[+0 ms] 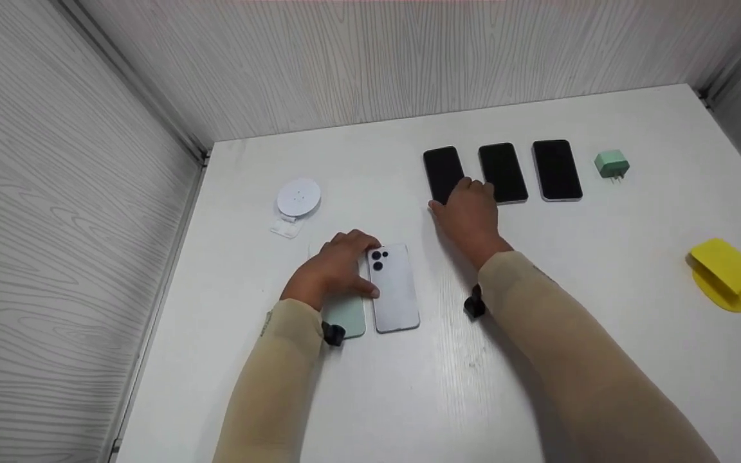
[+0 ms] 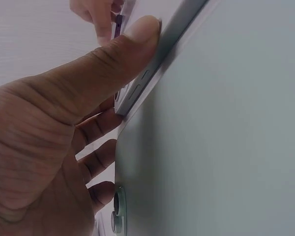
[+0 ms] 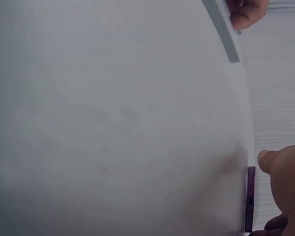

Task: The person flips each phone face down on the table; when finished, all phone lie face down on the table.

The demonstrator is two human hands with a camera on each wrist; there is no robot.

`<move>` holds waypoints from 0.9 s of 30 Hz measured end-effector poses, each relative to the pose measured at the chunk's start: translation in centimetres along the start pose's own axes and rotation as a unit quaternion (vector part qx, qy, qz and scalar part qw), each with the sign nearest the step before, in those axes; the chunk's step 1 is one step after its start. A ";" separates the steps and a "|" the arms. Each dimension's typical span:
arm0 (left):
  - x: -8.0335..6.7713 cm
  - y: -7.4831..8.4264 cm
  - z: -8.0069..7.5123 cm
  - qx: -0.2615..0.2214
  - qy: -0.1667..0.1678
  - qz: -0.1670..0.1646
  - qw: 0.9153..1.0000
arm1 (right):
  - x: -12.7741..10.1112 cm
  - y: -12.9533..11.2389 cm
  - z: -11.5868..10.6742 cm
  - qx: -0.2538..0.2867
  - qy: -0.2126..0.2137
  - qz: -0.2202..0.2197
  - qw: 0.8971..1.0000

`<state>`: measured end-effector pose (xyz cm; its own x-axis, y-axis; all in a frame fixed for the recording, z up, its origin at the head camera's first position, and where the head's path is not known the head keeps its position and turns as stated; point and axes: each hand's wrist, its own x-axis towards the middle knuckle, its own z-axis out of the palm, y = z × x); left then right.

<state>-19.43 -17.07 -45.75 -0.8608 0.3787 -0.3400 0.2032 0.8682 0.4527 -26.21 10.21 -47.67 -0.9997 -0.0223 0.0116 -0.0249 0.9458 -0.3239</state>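
Observation:
My left hand (image 1: 338, 263) lies over a pale green phone (image 1: 348, 315) and holds the upper left corner of a silver phone (image 1: 396, 289). In the left wrist view its thumb (image 2: 142, 37) touches the silver phone's side edge, with the index finger at the corner. Both phones lie with camera backs up. Farther back, my right hand (image 1: 472, 215) spans the near end of a black-screened phone (image 1: 442, 168). In the right wrist view that thumb (image 3: 268, 160) stands slightly off the phone's end (image 3: 250, 196); other fingers meet its far side, partly hidden.
Two more dark-screened phones, a middle one (image 1: 504, 172) and a right one (image 1: 557, 170), continue the row. A green plug adapter (image 1: 612, 164) sits right of them. At far right stands a yellow folding holder (image 1: 731, 273). A white round disc (image 1: 299, 197) lies at left. Panels bound the table.

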 end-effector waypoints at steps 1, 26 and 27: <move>0.0 0.1 0.1 -0.002 -0.001 -0.002 1.000 | 0.2 0.1 0.1 -0.017 -0.002 -0.003 1.000; 0.0 0.4 0.0 -0.001 0.000 -0.011 1.000 | -1.5 1.7 0.2 0.227 0.045 0.081 0.969; 0.0 0.4 -0.1 0.001 -0.001 -0.012 1.000 | -1.8 1.8 0.2 0.240 0.055 0.079 0.966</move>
<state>-19.39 -16.75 -45.51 -0.8648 0.3587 -0.3512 0.1842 0.8775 0.4427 -24.43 11.90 -48.48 -0.9852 0.1702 0.0183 0.1030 0.6743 -0.7312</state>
